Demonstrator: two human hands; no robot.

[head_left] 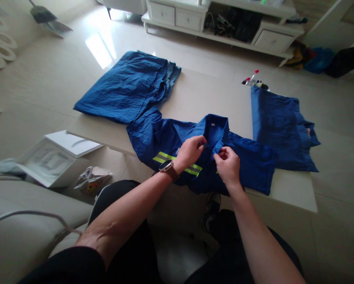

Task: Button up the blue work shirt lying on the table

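Note:
A blue work shirt (162, 138) with yellow-green reflective stripes lies face up at the near edge of a low white table (200, 98), collar away from me. My left hand (190, 152), watch on the wrist, pinches the left front edge of the shirt just below the collar, at a dark button. My right hand (227, 163) pinches the facing right front edge, fingers closed on the cloth. The two hands are a few centimetres apart at the placket.
A stack of folded blue garments (129, 85) lies on the table's far left, another blue garment (280, 126) on the right. Small red-capped items (253, 80) sit behind it. A white box (57, 157) and a bag are on the floor at left; a white TV cabinet (224, 19) stands beyond.

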